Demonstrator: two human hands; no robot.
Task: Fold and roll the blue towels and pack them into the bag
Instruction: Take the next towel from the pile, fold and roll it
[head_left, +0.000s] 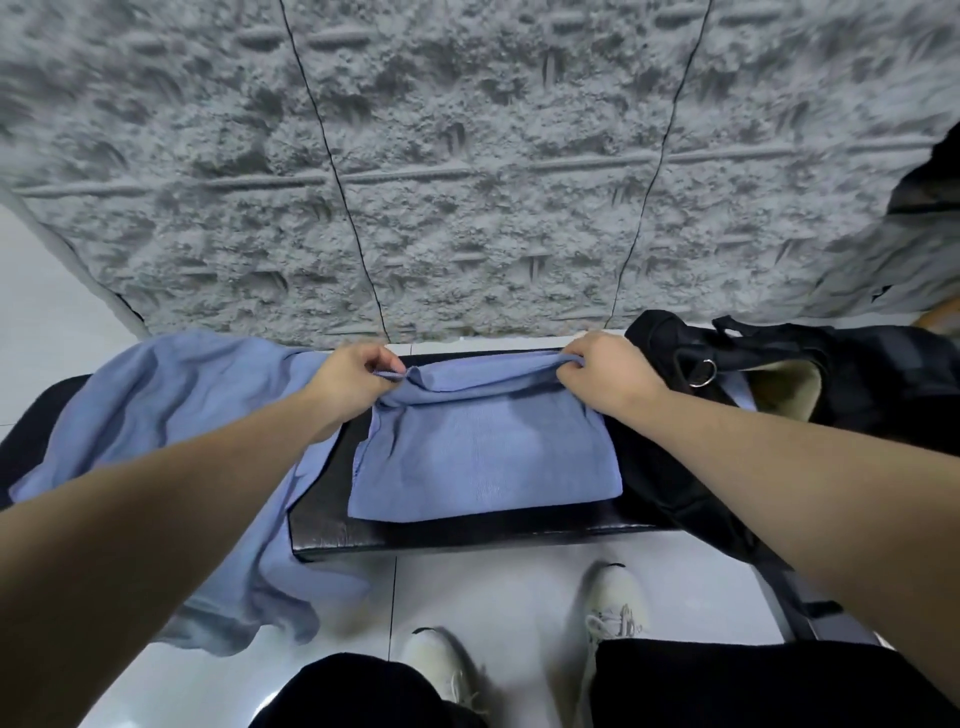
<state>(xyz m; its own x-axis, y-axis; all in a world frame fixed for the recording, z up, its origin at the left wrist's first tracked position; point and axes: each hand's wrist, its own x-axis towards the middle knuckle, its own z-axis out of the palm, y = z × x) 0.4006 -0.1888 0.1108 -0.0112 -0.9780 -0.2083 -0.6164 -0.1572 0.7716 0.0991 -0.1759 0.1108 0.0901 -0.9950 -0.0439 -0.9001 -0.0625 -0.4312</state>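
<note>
Both arms reach forward; the left hand (358, 379) and right hand (608, 376) each pinch a far corner of the folded blue cloth towel (483, 452), fingertips hidden in folds.

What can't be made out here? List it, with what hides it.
- Black bag, head view: contents hidden by its own flaps; the right side is cut off by the frame edge.
- Loose blue towels: the count is unclear; the left forearm covers part.
- Folded towel: far corners hidden inside the left hand and right hand.
</note>
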